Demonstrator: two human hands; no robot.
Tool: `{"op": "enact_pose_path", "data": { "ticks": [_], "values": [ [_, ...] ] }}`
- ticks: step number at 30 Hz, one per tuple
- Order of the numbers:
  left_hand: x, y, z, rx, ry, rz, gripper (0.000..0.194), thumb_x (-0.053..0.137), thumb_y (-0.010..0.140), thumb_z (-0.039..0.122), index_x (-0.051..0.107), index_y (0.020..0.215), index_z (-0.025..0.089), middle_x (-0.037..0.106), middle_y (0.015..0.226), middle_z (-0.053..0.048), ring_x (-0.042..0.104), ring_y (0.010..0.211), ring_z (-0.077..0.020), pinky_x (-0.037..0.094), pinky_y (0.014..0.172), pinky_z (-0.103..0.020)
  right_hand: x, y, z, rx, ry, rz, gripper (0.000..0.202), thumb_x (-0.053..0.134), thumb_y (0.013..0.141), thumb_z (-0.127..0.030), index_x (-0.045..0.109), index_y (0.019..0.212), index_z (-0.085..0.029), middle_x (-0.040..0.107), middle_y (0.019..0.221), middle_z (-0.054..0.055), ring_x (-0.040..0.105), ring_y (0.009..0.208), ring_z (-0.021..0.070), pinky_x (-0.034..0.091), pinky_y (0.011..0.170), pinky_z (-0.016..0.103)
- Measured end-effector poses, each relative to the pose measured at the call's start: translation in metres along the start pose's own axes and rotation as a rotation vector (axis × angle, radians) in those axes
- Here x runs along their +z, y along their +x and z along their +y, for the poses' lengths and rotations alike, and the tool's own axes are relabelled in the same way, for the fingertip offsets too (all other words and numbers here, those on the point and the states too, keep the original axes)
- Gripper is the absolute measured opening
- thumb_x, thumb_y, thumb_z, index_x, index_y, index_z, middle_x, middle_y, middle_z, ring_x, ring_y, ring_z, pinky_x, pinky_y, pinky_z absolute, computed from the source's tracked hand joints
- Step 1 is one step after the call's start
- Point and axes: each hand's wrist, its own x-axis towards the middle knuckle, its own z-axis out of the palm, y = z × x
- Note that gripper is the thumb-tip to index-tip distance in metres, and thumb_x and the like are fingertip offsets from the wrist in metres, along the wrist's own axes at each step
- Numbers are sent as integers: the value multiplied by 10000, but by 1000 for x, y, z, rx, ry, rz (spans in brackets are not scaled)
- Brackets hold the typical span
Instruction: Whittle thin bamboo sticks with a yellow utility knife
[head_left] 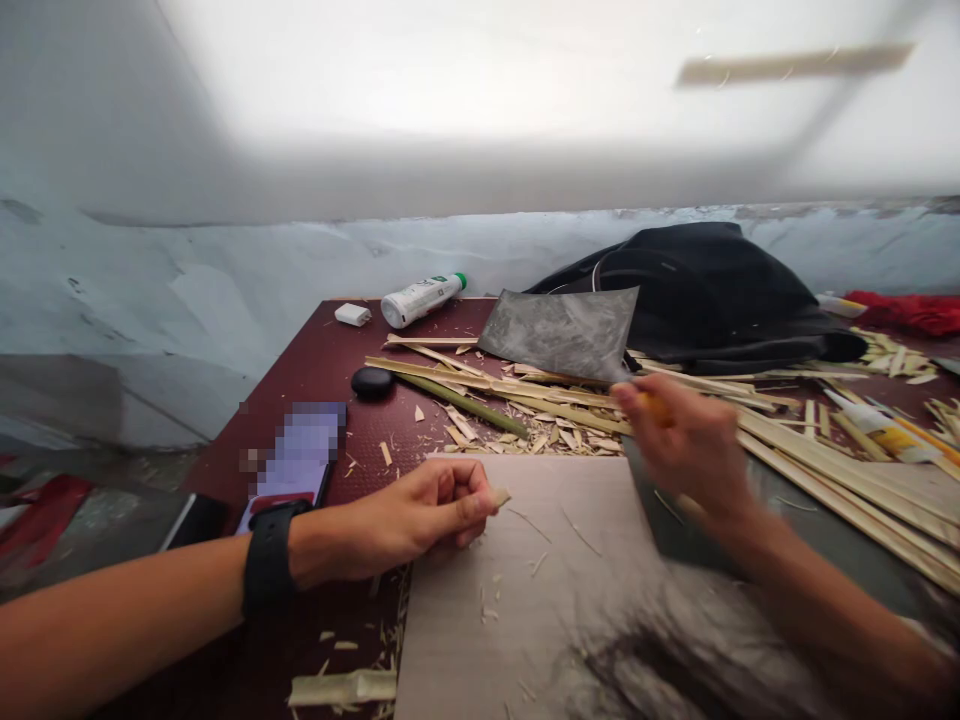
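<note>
My left hand (442, 505), a black watch on its wrist, pinches a small bamboo piece (502, 496) between thumb and fingertips above a pale wooden board (525, 590). Thin curled shavings lie on the board near it. To the right, my right hand (690, 445) is closed around a yellow-handled tool (656, 408), raised near the board's far right corner. Motion blurs the tool, so its working end cannot be made out. Behind both hands lie long bamboo strips (570, 400) and many chips. A short bamboo length (343, 688) rests left of the board.
A grey sandpaper-like sheet (559, 330) leans by a black bag (690, 290). At left are a phone (300, 455), a black rounded object (373, 382), a white bottle (424, 300) and a charger (352, 315). Dark hair blurs the lower right. A glue-like tube (885, 430) lies right.
</note>
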Motion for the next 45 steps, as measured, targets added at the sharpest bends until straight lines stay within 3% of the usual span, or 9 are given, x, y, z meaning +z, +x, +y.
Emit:
{"op": "enact_pose_path", "data": {
  "ticks": [2,8,13,16,23,30,34,37,45],
  "values": [
    [0,0,0,-15,-12,5,280,619,892,425,486,784,204,511,641,78,370,502,-45,239,470,-171,-6,3,6,30,-2,17,211,537,977,-352,589,866,-180,523,617,-14,454,525,114,306,566,273],
    [0,10,-4,-3,-33,24,330,627,873,501,481,842,207,523,658,80,355,476,-47,262,455,-194,1,-8,-32,-480,225,-373,306,491,988,-401,535,766,-195,514,645,-19,439,547,109,277,562,283],
    [1,6,-4,2,-10,11,294,635,886,453,501,860,193,550,660,61,397,521,-59,265,494,-203,10,-14,-41,-497,170,-424,344,461,999,-423,533,753,-194,507,636,-22,423,547,108,243,566,303],
    [-1,5,-4,13,-23,-2,290,630,892,446,488,857,196,541,647,63,393,521,-61,259,495,-205,11,-14,-37,-505,146,-404,361,450,1003,-428,540,747,-191,514,635,-19,421,549,108,239,569,304],
    [0,9,-4,35,-94,-22,291,602,912,436,446,820,209,478,637,78,327,486,-56,242,454,-200,12,-11,-31,-547,8,-183,366,533,967,-454,567,713,-193,491,616,-16,385,547,112,273,587,290],
    [11,8,5,40,-138,-76,322,608,896,478,443,812,214,467,619,78,321,491,-61,250,457,-195,7,-5,-29,-594,29,-148,416,474,984,-494,586,733,-182,466,624,-10,365,553,120,264,574,297],
    [27,-9,10,40,-119,-75,304,635,883,459,488,815,202,524,611,59,379,489,-63,291,480,-203,-7,-10,-47,-579,133,-156,452,431,996,-508,575,722,-178,434,621,-7,344,556,128,262,578,302],
    [39,-29,11,43,-168,-24,289,637,890,431,482,802,203,515,604,62,336,457,-48,249,446,-193,-19,-16,-59,-558,117,-134,432,463,983,-516,581,742,-178,434,626,-7,342,563,131,265,589,303],
    [58,-56,24,83,-209,92,297,648,887,425,478,816,191,487,634,65,281,479,-37,185,432,-169,-34,-26,-66,-484,2,-48,377,522,968,-487,558,747,-183,438,629,-12,362,570,127,273,601,296]
  ]
}}
